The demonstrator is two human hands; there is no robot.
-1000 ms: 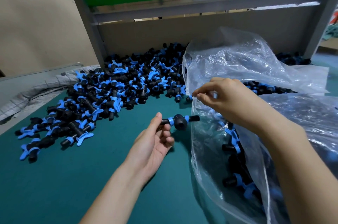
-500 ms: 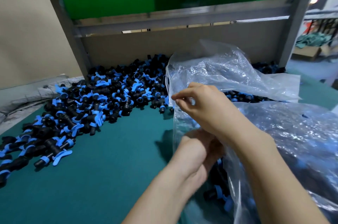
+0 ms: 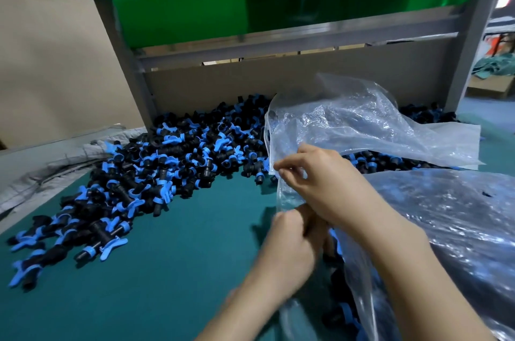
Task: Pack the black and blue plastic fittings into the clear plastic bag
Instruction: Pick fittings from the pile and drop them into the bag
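A big pile of black and blue plastic fittings (image 3: 178, 162) lies on the green table (image 3: 181, 262), running from the back wall to the front left. The clear plastic bag (image 3: 348, 123) stands open at centre right, and several fittings (image 3: 340, 282) show dimly through its lower part. My right hand (image 3: 320, 182) pinches the bag's left edge and holds the mouth up. Just below it, at the mouth of the bag, is my left hand (image 3: 289, 243) with curled fingers. Its fingertips are blurred and partly hidden under my right wrist, so any fitting in them is out of sight.
A second, filled clear bag (image 3: 451, 218) bulges at the right. Behind the pile stands a cardboard back wall (image 3: 278, 81) in a grey metal frame (image 3: 122, 48). Crumpled grey cloth (image 3: 55, 162) lies along the table's left edge.
One second ago my left hand held a fitting in front of the bag. It then reached into the bag and now sits at the mouth. My right hand kept its pinch on the edge.
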